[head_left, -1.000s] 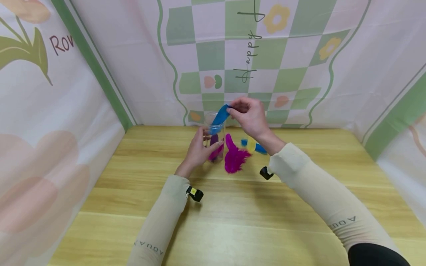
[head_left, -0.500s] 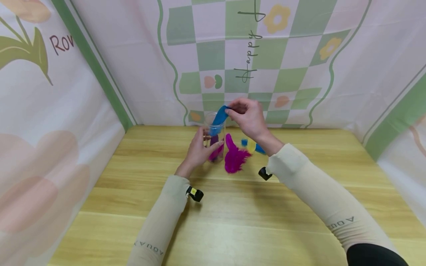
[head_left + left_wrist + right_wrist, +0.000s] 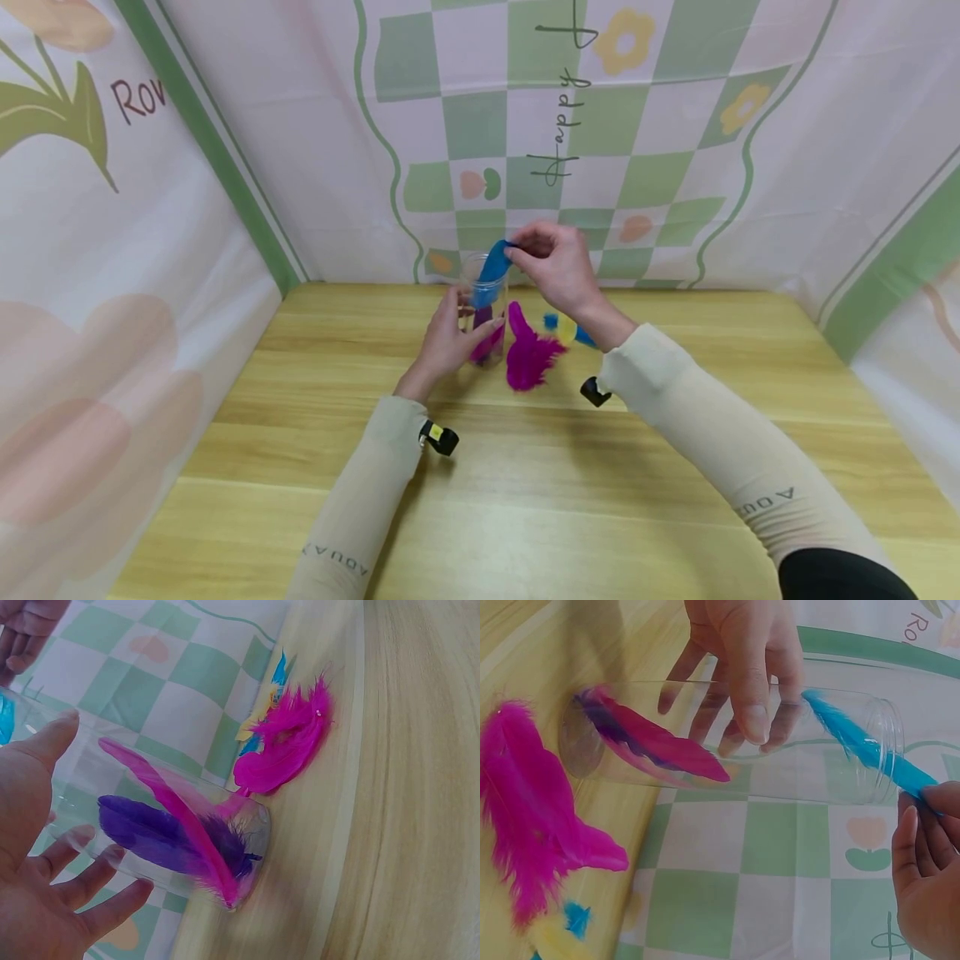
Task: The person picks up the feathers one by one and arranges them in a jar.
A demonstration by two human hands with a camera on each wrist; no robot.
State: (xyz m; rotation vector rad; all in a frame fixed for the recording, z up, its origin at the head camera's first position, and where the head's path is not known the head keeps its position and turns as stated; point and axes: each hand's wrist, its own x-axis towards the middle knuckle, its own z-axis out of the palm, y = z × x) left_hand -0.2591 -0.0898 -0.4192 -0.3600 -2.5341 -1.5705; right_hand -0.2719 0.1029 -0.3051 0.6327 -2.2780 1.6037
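Observation:
A tall clear plastic jar (image 3: pixel 780 787) stands upright on the table, its mouth uncovered. My left hand (image 3: pixel 448 335) holds it from the left, with the thumb and fingers around its wall. Inside, near the bottom, lean a purple feather (image 3: pixel 154 832) and a pink feather (image 3: pixel 176 799). My right hand (image 3: pixel 558 262) pinches the upper end of a blue feather (image 3: pixel 862 746) between thumb and fingertips. That feather slants through the mouth, its lower part within the jar. Beside the jar, magenta feathers (image 3: pixel 528 354) lie on the table.
Behind the magenta feathers lie a yellow feather (image 3: pixel 567 327) and blue feathers (image 3: pixel 551 321), partly covered by my right forearm in the head view. A patterned cloth (image 3: pixel 480 125) hangs along the back edge of the wooden table (image 3: pixel 495 492).
My right hand has shifted slightly left and down, and the blue feather sits a little deeper in the jar. My left hand and the jar have stayed in place.

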